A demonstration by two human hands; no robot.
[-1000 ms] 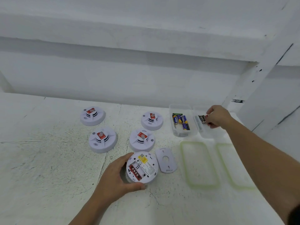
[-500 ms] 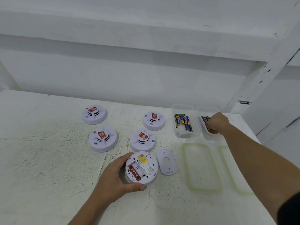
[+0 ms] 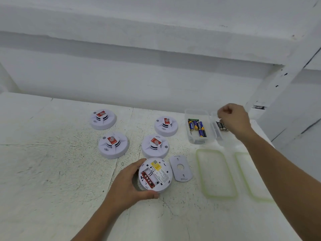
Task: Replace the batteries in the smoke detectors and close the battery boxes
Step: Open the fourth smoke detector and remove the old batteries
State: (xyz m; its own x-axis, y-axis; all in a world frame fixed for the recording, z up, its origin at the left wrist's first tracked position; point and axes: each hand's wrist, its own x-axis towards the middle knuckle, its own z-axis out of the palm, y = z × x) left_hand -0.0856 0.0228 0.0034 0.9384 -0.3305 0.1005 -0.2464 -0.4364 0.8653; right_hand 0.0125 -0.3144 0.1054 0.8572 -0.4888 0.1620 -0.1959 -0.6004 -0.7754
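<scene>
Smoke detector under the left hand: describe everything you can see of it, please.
The smoke detector is a round white plastic unit turned back up. Its battery bay is uncovered: one red battery sits in the near slot, and the slot beside it is empty. A yellow label and fine print mark the back. The left hand grips its left rim; its cover plate lies just right.

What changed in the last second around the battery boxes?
The right hand let go of its dark battery into the right clear plastic box and lifted away, fingers curled. The left hand still grips the upturned white round smoke detector; nothing else moved.
</scene>
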